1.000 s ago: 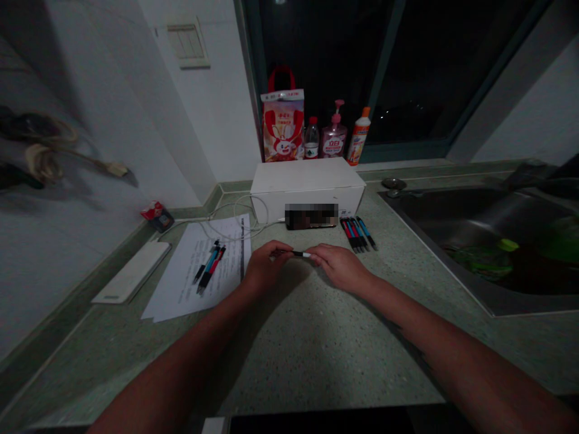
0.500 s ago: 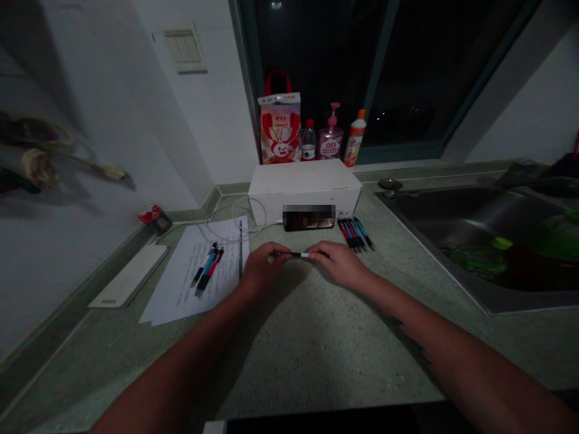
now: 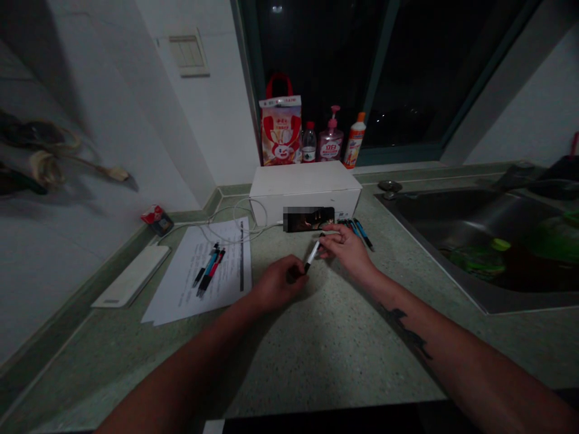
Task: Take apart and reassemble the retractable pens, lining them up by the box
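A pen [image 3: 312, 255] with a white middle and dark ends slants between my two hands above the counter. My right hand [image 3: 347, 248] pinches its upper end between thumb and fingers. Around the lower, dark end, the fingers of my left hand [image 3: 281, 282] are closed. Just beyond the right fingers a phone [image 3: 312, 219] leans against a white box [image 3: 305, 181]. Several blue and dark pens [image 3: 362, 234] lie beside the phone, partly hidden by my right hand. More pens [image 3: 210, 270] rest on printed sheets [image 3: 181, 289] to the left.
A white flat slab [image 3: 131, 280] and a small red-and-black packet [image 3: 156, 218] lie at the left wall. A white cable [image 3: 235, 241] loops to the phone. On the right is a metal sink [image 3: 434, 247] with green items. Bottles [image 3: 331, 138] and a bag [image 3: 280, 132] stand behind the box.
The pen has turned from lying level to slanting, its right end up and away. My left hand has come nearer and rightward; my right hand has shifted slightly right and away.
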`<state>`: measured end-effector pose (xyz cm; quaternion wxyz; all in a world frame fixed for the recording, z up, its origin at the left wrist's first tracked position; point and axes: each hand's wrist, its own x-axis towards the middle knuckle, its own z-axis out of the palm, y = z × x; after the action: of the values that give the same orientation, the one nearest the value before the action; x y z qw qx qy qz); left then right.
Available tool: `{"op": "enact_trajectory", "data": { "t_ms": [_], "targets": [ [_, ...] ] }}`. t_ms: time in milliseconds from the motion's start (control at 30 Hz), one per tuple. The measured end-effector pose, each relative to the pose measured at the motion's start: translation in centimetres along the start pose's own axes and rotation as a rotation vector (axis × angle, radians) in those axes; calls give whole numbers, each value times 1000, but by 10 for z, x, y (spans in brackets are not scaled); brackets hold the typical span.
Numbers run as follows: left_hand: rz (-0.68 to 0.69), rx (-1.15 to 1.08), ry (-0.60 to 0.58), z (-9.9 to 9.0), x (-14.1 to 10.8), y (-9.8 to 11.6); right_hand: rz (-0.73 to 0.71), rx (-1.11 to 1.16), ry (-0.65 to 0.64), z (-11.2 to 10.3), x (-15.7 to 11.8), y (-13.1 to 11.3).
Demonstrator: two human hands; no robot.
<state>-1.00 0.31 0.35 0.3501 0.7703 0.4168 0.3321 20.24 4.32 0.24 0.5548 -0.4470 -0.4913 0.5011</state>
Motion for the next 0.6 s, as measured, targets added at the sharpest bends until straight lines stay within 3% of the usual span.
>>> {"op": "enact_trajectory", "data": {
  "t_ms": [133, 600],
  "targets": [
    [-9, 75, -60, 7, -3, 2, -25, -22, -24, 5, -4, 2],
    [-9, 106, -54, 5, -3, 2, -19, -4, -34, 4, -3, 4]
  ]
}}
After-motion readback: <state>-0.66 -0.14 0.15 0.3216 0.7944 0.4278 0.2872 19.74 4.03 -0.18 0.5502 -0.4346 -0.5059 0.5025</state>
